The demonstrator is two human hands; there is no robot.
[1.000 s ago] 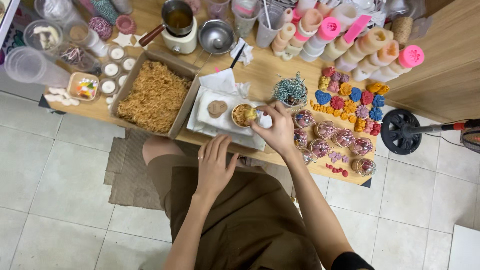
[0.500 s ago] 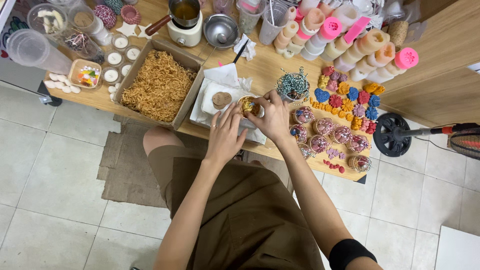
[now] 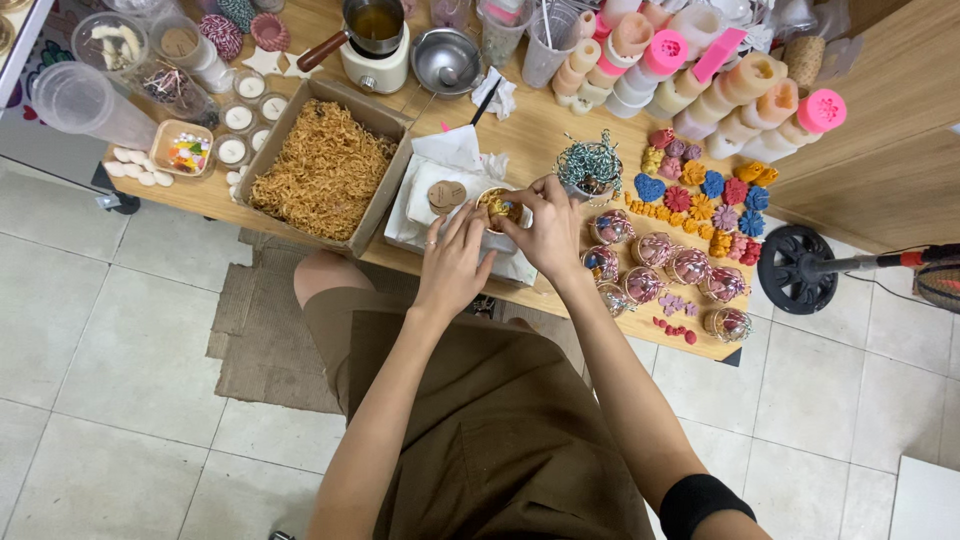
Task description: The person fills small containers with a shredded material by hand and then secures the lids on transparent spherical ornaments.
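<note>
A small round cup [image 3: 497, 210] filled with tan shreds and a yellow piece stands on white paper [image 3: 425, 200] on the wooden table [image 3: 530, 130]. My left hand [image 3: 452, 262] touches the cup's near left side with its fingertips. My right hand [image 3: 552, 228] reaches over the cup from the right, its fingers pinched at the filling. A round brown lid [image 3: 446, 196] lies on the paper just left of the cup.
A cardboard tray of tan shredded filler [image 3: 325, 170] lies left of the paper. Wrapped round jars [image 3: 660, 268] and coloured flower shapes [image 3: 705, 190] sit to the right, silicone moulds [image 3: 700, 75] behind. A pot on a warmer [image 3: 372, 35], white tealights [image 3: 245, 115] and a fan base [image 3: 795, 268] are nearby.
My left hand rose from my lap to the cup's side. My right hand stayed over the cup, working at its filling. The camera shifted slightly.
</note>
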